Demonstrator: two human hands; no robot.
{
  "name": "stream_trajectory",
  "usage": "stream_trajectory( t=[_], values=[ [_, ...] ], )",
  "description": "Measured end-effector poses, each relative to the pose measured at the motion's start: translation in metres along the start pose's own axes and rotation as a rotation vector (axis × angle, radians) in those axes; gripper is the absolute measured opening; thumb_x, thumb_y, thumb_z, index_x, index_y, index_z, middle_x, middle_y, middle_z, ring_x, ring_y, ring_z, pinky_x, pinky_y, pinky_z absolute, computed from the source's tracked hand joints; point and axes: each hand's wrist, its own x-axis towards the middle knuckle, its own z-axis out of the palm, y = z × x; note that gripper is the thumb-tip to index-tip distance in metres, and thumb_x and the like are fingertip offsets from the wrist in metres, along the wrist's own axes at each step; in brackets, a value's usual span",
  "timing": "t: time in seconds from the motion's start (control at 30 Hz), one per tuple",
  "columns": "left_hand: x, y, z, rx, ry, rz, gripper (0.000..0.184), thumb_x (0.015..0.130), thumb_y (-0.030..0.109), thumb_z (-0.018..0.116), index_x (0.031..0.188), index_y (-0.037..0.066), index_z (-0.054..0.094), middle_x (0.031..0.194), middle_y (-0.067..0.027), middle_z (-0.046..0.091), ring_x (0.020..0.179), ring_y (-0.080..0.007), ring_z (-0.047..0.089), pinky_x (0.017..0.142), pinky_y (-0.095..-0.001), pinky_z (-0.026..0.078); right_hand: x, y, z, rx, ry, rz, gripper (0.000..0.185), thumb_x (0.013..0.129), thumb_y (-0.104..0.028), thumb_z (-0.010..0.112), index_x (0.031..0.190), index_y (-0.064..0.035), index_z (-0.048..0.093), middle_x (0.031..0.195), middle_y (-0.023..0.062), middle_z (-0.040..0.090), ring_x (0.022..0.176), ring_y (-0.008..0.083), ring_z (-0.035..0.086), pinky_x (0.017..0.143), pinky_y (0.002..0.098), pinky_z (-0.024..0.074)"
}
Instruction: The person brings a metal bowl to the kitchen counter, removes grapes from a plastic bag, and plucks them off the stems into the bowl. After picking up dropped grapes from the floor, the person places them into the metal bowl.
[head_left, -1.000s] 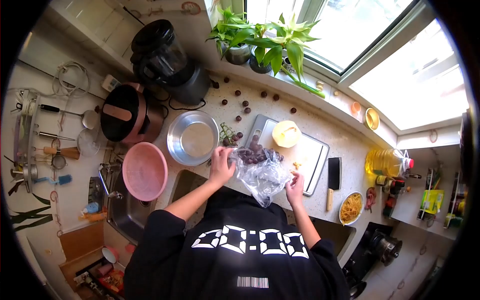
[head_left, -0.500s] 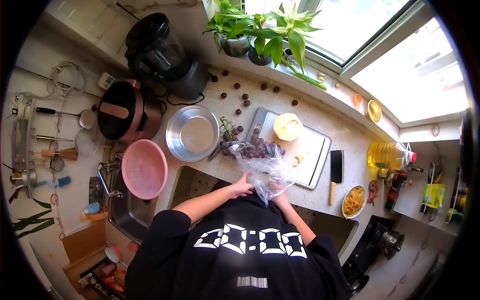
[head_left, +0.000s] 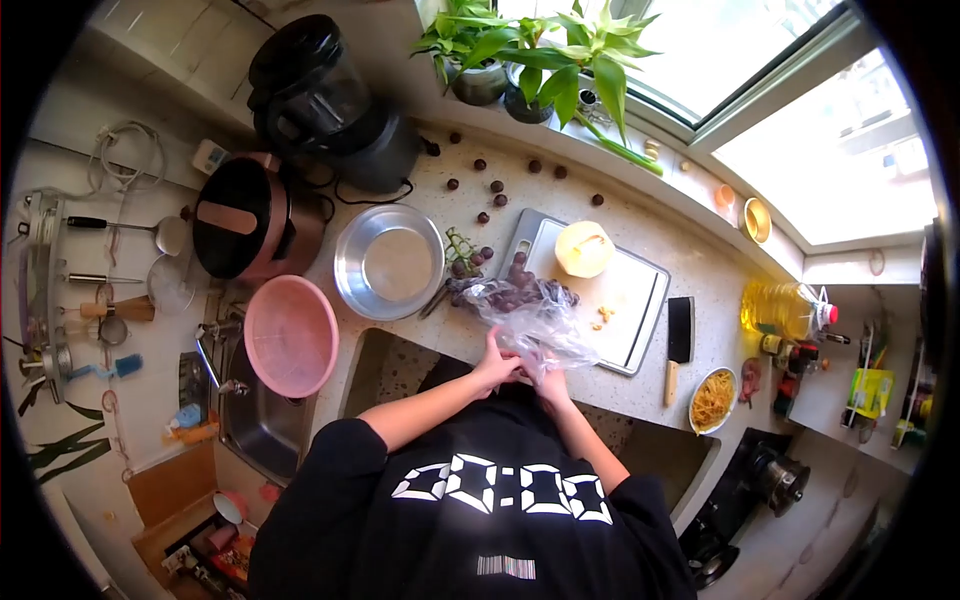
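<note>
A clear plastic bag (head_left: pixel 548 328) lies partly over a bunch of dark grapes (head_left: pixel 515 290) at the near edge of the cutting board (head_left: pixel 625 345). Its gathered near end is between my hands, close to my body. My left hand (head_left: pixel 496 364) pinches the bag's edge from the left. Closed around the bag's lower end on the right is my right hand (head_left: pixel 549 388), its fingers partly hidden by the plastic. A peeled pale-yellow fruit (head_left: pixel 583 249) sits on the board, with small yellow bits (head_left: pixel 604 315) nearby.
A metal basin (head_left: pixel 390 262) stands left of the grapes, with a pink basin (head_left: pixel 291 336) by the sink. Several loose grapes (head_left: pixel 497 187) dot the counter behind. On the right lie a cleaver (head_left: pixel 680 335) and a bowl of yellow shreds (head_left: pixel 713 400). A blender (head_left: pixel 335 110) stands at the back left.
My hands have come closer together at the bag's near end, the right moving left. The bag has shifted and now spreads toward the right. The view has moved slightly.
</note>
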Motion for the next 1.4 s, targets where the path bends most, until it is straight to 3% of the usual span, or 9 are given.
stream_trajectory(
  t=[0.2,0.33,0.47,0.6,0.7,0.8,0.93,1.13,1.4],
  values=[
    [-0.038,0.024,-0.058,-0.282,-0.086,0.022,0.045,0.1,0.031,0.061,0.139,0.013,0.048,0.125,-0.0085,0.059,0.111,-0.0227,0.061,0.09,-0.0423,0.053,-0.021,-0.025,0.056,-0.428,-0.19,-0.114,0.045,0.092,-0.014,0.071,0.132,0.0006,0.056,0.123,0.0144,0.065,0.107,0.0209,0.064,0.095,0.0338,0.052],
    [-0.048,0.041,-0.09,-0.516,-0.058,0.13,0.036,0.1,0.034,0.059,0.129,0.014,0.055,0.114,-0.0054,0.063,0.107,-0.0246,0.062,0.093,-0.0427,0.05,-0.026,-0.083,0.119,-0.315,-0.498,-0.298,0.072,0.09,-0.006,0.068,0.152,-0.0008,0.033,0.149,0.0201,0.044,0.131,0.0267,0.053,0.108,0.0374,0.0449],
    [-0.042,0.067,-0.126,-0.856,-0.039,0.162,0.02,0.1,0.029,0.058,0.114,0.014,0.06,0.111,-0.0067,0.065,0.104,-0.0209,0.064,0.09,-0.0408,0.053,-0.007,-0.104,0.16,-0.746,-0.379,-0.784,0.077,0.083,-0.002,0.068,0.153,-0.0029,0.035,0.155,0.0236,0.038,0.145,0.0389,0.037,0.117,0.0431,0.0349],
    [-0.037,0.114,-0.166,-0.634,0.209,0.388,0.012,0.1,0.012,0.057,0.111,0.012,0.062,0.1,-0.0044,0.064,0.09,-0.0141,0.062,0.08,-0.0347,0.056,0.006,-0.131,0.174,-0.807,-0.199,-0.906,0.059,0.079,0.001,0.067,0.137,-0.0052,0.055,0.141,0.0198,0.053,0.132,0.0388,0.05,0.109,0.0442,0.0431],
    [0.002,0.122,-0.216,0.351,0.579,0.708,0.015,0.094,0.008,0.06,0.108,0.01,0.064,0.102,-0.0089,0.065,0.093,-0.023,0.065,0.08,-0.0386,0.055,0.032,-0.127,0.151,-1.162,0.119,-0.947,0.058,0.073,-0.006,0.071,0.13,-0.0087,0.061,0.133,0.0171,0.057,0.126,0.0372,0.053,0.102,0.0475,0.0443],
    [0.022,0.125,-0.242,0.793,0.626,0.767,0.02,0.09,0.008,0.061,0.11,0.012,0.065,0.103,-0.0127,0.064,0.095,-0.0281,0.065,0.085,-0.0399,0.053,0.045,-0.12,0.138,-1.402,0.294,-0.892,0.06,0.07,-0.01,0.072,0.13,-0.01,0.061,0.132,0.0152,0.057,0.126,0.0351,0.052,0.104,0.0481,0.0411],
    [0.045,0.124,-0.25,0.752,0.652,0.644,0.025,0.086,0.01,0.063,0.111,0.012,0.065,0.118,-0.0168,0.06,0.109,-0.0342,0.06,0.095,-0.0438,0.049,0.069,-0.104,0.118,-1.403,0.202,-0.884,0.06,0.07,-0.013,0.073,0.129,-0.011,0.062,0.129,0.0132,0.058,0.122,0.032,0.054,0.103,0.0454,0.0409],
    [0.018,0.129,-0.209,0.888,0.851,0.954,0.037,0.082,0.013,0.065,0.119,0.011,0.065,0.129,-0.0197,0.054,0.127,-0.0404,0.047,0.107,-0.0499,0.041,0.072,-0.081,0.096,-1.467,0.143,-0.809,0.07,0.067,-0.018,0.082,0.133,-0.0161,0.059,0.133,0.0118,0.056,0.125,0.0311,0.053,0.103,0.0449,0.0416],
    [0.007,0.166,-0.11,1.106,0.211,1.258,0.035,0.079,0.013,0.067,0.113,0.006,0.067,0.119,-0.0173,0.059,0.117,-0.0365,0.055,0.104,-0.0471,0.044,0.061,-0.108,0.076,-0.971,0.239,-0.807,0.054,0.08,-0.017,0.077,0.131,-0.0081,0.06,0.132,0.0216,0.055,0.119,0.0391,0.055,0.1,0.0468,0.046]
  ],
)
